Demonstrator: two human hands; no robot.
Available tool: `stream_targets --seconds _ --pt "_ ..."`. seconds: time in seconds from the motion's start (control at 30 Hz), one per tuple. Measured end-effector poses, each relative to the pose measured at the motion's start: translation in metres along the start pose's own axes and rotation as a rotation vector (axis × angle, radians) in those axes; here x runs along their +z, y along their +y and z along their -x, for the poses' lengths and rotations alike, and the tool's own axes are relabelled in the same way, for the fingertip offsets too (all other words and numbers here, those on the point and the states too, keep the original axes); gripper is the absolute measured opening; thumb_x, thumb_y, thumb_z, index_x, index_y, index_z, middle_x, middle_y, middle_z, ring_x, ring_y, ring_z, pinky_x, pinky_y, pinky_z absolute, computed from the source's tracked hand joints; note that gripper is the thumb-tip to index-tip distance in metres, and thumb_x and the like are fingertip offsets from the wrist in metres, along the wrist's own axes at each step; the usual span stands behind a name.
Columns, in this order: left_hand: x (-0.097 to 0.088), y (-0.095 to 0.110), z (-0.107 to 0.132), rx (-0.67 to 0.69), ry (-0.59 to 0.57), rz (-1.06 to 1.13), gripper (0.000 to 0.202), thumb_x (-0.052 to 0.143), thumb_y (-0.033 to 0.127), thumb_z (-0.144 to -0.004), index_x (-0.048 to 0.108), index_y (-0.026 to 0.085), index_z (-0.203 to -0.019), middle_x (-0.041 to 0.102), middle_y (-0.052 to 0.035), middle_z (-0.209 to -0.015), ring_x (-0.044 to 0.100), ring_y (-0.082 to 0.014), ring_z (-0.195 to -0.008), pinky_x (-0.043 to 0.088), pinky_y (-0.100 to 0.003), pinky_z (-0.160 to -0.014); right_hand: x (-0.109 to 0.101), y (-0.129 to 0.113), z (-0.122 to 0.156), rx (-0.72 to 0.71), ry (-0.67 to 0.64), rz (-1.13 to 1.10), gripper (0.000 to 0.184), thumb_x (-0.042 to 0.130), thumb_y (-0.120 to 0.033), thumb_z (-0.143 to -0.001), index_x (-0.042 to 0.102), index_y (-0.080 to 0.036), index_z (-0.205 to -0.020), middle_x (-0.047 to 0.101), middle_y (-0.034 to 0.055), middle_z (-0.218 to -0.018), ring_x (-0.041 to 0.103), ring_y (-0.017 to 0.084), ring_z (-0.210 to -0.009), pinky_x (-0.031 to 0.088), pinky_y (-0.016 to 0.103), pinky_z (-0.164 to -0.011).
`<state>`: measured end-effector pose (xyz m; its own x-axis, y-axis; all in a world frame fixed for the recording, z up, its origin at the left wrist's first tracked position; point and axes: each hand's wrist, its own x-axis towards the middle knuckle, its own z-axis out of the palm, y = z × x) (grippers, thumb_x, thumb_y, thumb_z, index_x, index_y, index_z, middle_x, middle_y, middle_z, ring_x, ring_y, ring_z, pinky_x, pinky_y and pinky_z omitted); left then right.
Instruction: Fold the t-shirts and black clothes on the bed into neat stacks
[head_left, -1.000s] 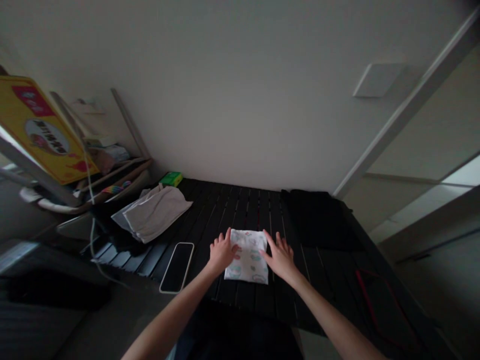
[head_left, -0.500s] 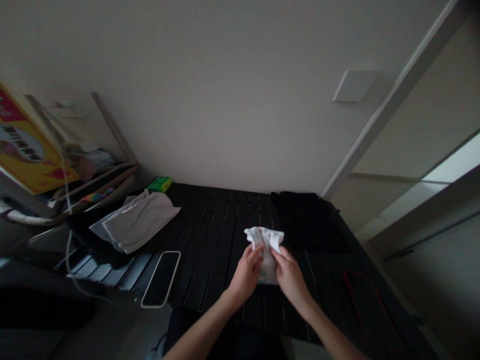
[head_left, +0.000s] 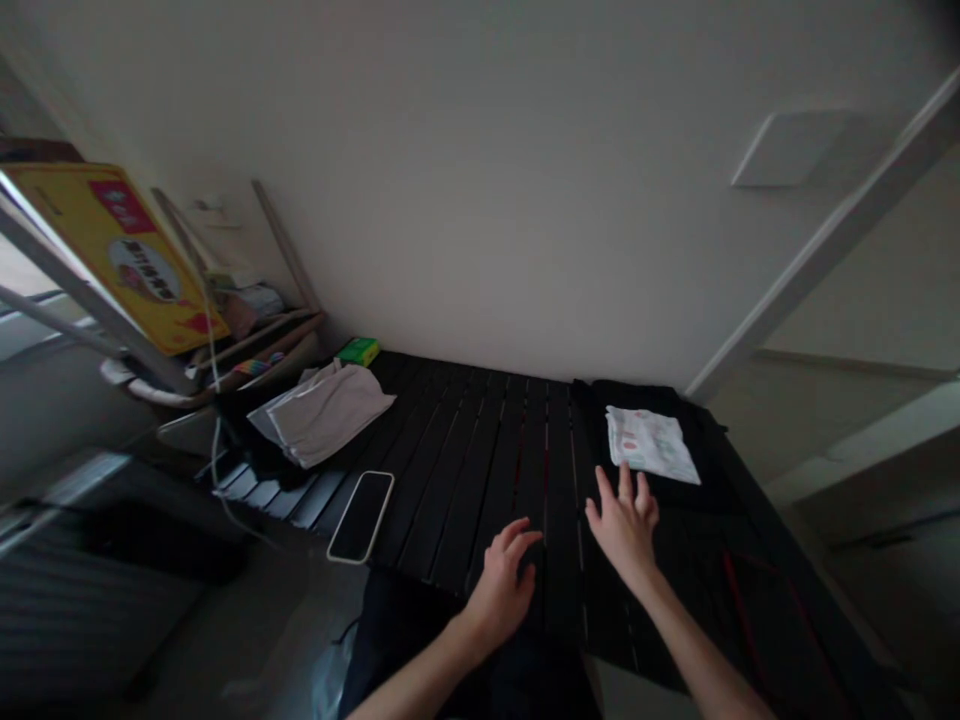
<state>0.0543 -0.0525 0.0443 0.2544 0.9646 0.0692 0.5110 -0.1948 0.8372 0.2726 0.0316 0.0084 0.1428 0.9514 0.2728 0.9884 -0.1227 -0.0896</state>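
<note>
A folded white cloth with a small coloured print (head_left: pixel 651 443) lies on a folded black garment (head_left: pixel 649 412) at the back right of the black slatted table (head_left: pixel 465 470). My right hand (head_left: pixel 625 520) hovers just in front of that stack, fingers spread and empty. My left hand (head_left: pixel 504 585) is near the table's front edge, fingers loosely curled, holding nothing.
A phone (head_left: pixel 361 516) lies face up at the front left. Behind it sits a crumpled grey cloth (head_left: pixel 326 410) and a small green box (head_left: pixel 358 350). A shelf rack with a yellow box (head_left: pixel 131 255) and a cable stands at the left. A wall runs behind the table.
The printed cloth went from flat under both hands, to lifted, to lying on the black garment at the back right. Both hands have let go and pulled back.
</note>
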Motion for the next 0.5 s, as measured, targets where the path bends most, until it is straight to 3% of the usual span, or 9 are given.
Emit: stream_targets --seconds 0.1,0.2,0.37,0.5 --pt "-0.013 -0.018 0.028 -0.020 0.057 -0.037 0.047 0.045 0.006 -0.080 0.058 0.027 -0.120 0.051 -0.0062 -0.136 0.046 -0.0213 -0.127 0.039 -0.045 -0.107 0.017 -0.035 0.035 -0.060 -0.027 -0.052 0.052 0.039 -0.035 -0.090 0.045 -0.017 -0.139 0.022 0.0133 -0.155 0.011 0.037 -0.142 0.022 0.059 -0.106" --pt "-0.028 -0.029 0.043 -0.035 0.116 -0.067 0.042 0.043 0.007 -0.081 0.060 0.027 -0.115 0.055 -0.0059 -0.129 0.049 -0.0209 -0.123 0.041 -0.045 -0.105 0.026 -0.053 0.050 -0.096 -0.056 -0.078 0.053 0.034 -0.035 -0.092 0.044 -0.014 -0.139 0.023 0.0152 -0.155 0.015 0.036 -0.141 0.022 0.058 -0.107" --pt "-0.042 -0.039 0.051 -0.051 0.181 -0.068 0.038 0.043 0.009 -0.082 0.062 0.026 -0.111 0.059 -0.0071 -0.122 0.053 -0.0215 -0.118 0.043 -0.044 -0.102 0.033 -0.054 0.050 -0.089 -0.035 -0.085 0.054 0.033 -0.037 -0.093 0.045 -0.012 -0.139 0.028 0.0166 -0.152 0.020 0.036 -0.140 0.025 0.055 -0.107" --pt "-0.041 -0.045 0.054 -0.075 0.176 -0.076 0.037 0.045 0.009 -0.080 0.063 0.026 -0.108 0.061 -0.0072 -0.119 0.055 -0.0216 -0.116 0.044 -0.042 -0.101 0.037 -0.051 0.051 -0.101 -0.014 -0.060 0.054 0.031 -0.037 -0.093 0.047 -0.011 -0.138 0.034 0.0175 -0.149 0.026 0.036 -0.137 0.028 0.053 -0.105"
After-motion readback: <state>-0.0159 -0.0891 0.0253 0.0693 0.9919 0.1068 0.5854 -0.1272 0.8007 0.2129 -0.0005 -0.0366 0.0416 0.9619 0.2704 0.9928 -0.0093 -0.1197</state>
